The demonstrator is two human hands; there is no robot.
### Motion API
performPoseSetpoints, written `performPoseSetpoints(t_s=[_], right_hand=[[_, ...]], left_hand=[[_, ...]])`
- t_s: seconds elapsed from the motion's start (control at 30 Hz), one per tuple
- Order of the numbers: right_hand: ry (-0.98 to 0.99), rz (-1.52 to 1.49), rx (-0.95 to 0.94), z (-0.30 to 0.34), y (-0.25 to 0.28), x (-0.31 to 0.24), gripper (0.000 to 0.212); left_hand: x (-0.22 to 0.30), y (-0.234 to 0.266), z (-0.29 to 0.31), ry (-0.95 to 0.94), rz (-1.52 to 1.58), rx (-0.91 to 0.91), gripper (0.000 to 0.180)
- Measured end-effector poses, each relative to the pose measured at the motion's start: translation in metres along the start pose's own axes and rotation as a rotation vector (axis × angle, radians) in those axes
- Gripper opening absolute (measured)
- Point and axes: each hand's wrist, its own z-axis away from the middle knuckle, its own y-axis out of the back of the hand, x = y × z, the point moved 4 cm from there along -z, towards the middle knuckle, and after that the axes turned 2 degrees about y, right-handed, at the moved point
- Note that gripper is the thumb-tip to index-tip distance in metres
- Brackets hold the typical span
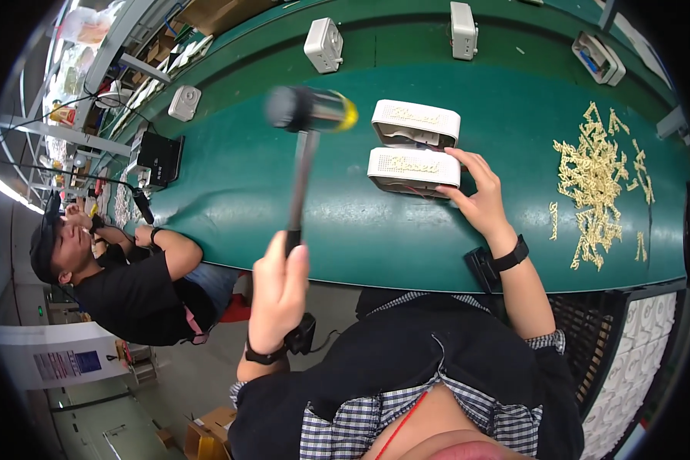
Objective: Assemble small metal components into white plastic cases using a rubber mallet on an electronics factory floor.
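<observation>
My left hand (277,295) is closed round the handle of a mallet (302,180), held up over the bench edge. The mallet's head has a black face and a yellow face. My right hand (479,193) grips the right end of the nearer white plastic housing (379,163), thumb at the front and fingers behind. Cream script lettering is on this housing's perforated side, and its open hollow faces me. A matching white housing (378,113) lies just behind it, also with cream lettering. Both rest on the green bench top (345,238).
A pile of cream lettering pieces (590,184) is spread at the right. White boxy units (324,46) stand along the back, one open unit (598,57) at the far right. A black box (155,161) stands left, near a seated co-worker (130,276).
</observation>
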Motion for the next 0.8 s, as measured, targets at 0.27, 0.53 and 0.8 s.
performPoseSetpoints(t_s=[0.27,0.53,0.8], right_hand=[[-0.007,-0.035,0.001,0.0,-0.002,-0.003,0.059],[0.002,-0.047,0.003,0.0,-0.003,0.0,0.059],[0.002,-0.006,0.006,0.005,-0.003,0.0,0.055]], left_hand=[[-0.007,-0.014,-0.003,-0.054,-0.019,-0.005,0.016],[-0.012,-0.039,-0.012,-0.167,-0.079,-0.166,0.016],[-0.007,-0.047,-0.018,-0.127,-0.169,-0.221,0.014]])
